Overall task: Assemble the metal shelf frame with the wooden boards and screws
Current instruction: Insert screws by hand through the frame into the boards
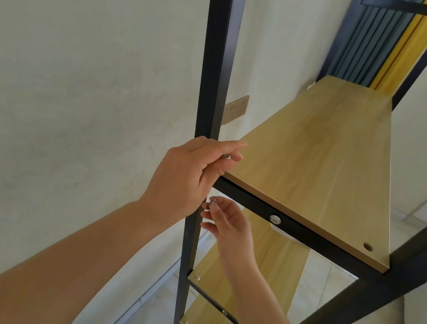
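A black metal shelf frame stands against the wall, its near upright running through the middle of the view. A wooden board lies on the frame's crossbar, which carries one fitted screw. My left hand is at the board's near left corner and pinches a small metal piece between thumb and fingers. Below the crossbar, my right hand pinches a silver screw beside the upright. An empty hole shows in the board's near right corner. Lower boards sit beneath.
A beige wall socket is on the wall behind the upright. The frame's right leg slants across the lower right. Grey and yellow curtains hang behind the far end. Light floor tiles show below.
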